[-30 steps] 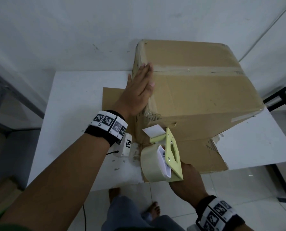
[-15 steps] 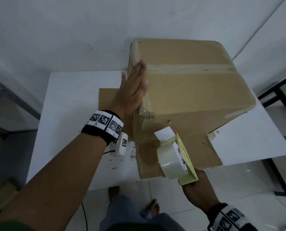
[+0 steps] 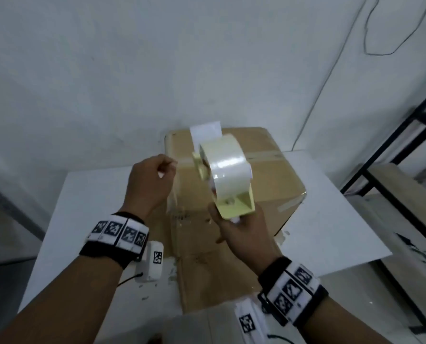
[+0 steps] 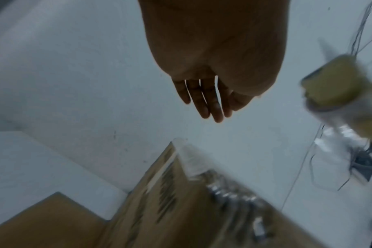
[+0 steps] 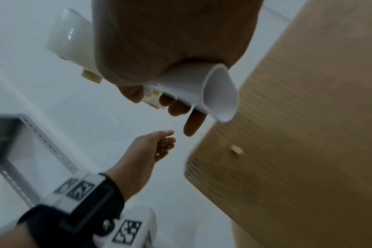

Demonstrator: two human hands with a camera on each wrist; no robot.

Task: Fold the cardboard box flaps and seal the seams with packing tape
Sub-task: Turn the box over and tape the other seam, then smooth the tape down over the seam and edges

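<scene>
A brown cardboard box (image 3: 269, 184) stands on the white table (image 3: 82, 207), its flaps folded down and a strip of tape across the top seam. My right hand (image 3: 241, 232) grips the white handle (image 5: 212, 87) of a yellow-green tape dispenser (image 3: 236, 202). It holds the dispenser raised over the box's near top edge, with the clear tape roll (image 3: 225, 165) uppermost. My left hand (image 3: 157, 175) hovers just left of the box's top left edge, apart from it. In the left wrist view its fingers (image 4: 210, 104) are loose and hold nothing.
A flat cardboard sheet (image 3: 207, 274) lies under the box and reaches the table's front edge. A black shelf frame (image 3: 405, 150) stands to the right. A metal rack (image 5: 32, 142) stands to the left. The white wall, with a cable (image 3: 331, 70) on it, is close behind the box.
My right hand has lifted the dispenser from below the table's front edge up over the box. My left hand has come off the box's left side and its fingers have relaxed.
</scene>
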